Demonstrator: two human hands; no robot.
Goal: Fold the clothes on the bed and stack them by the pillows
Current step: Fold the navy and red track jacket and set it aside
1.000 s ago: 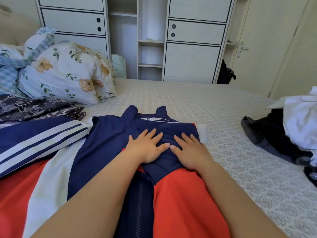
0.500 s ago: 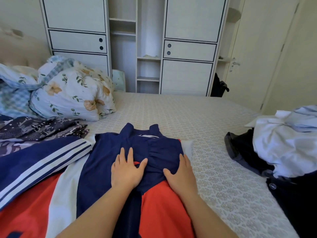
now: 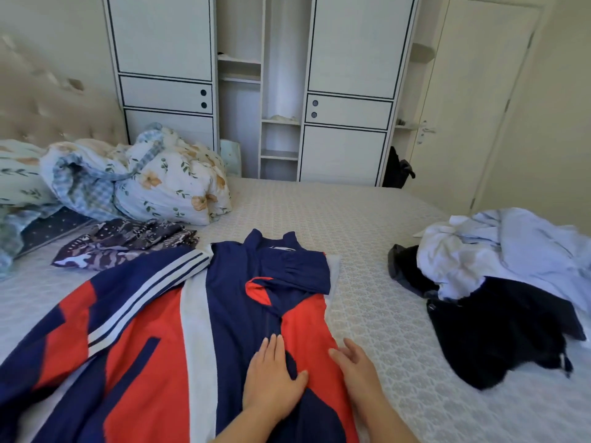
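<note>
A navy, red and white track jacket (image 3: pixel 224 314) lies spread on the bed, its right sleeve folded across the chest and its left sleeve stretched out to the left. My left hand (image 3: pixel 271 382) presses flat on the jacket's front near the zip, fingers straight. My right hand (image 3: pixel 358 369) rests flat on the jacket's right edge. A dark patterned garment (image 3: pixel 128 244) lies beyond the left sleeve. At the right sits a heap of pale blue and white clothes (image 3: pixel 511 254) on black garments (image 3: pixel 499 334). A floral pillow (image 3: pixel 19 174) and a bundled floral duvet (image 3: pixel 150 177) sit at the far left.
The bed (image 3: pixel 367 225) has a patterned white cover, with the tufted headboard (image 3: pixel 48 103) at the left. A white wardrobe (image 3: pixel 256 84) stands behind the bed and a closed door (image 3: pixel 473 107) is at the right. A black bag (image 3: pixel 396 169) leans by the wardrobe.
Both hands have slid down the jacket from the folded sleeve at the chest toward its lower part. The view has pulled back and tilted up, showing more of the room.
</note>
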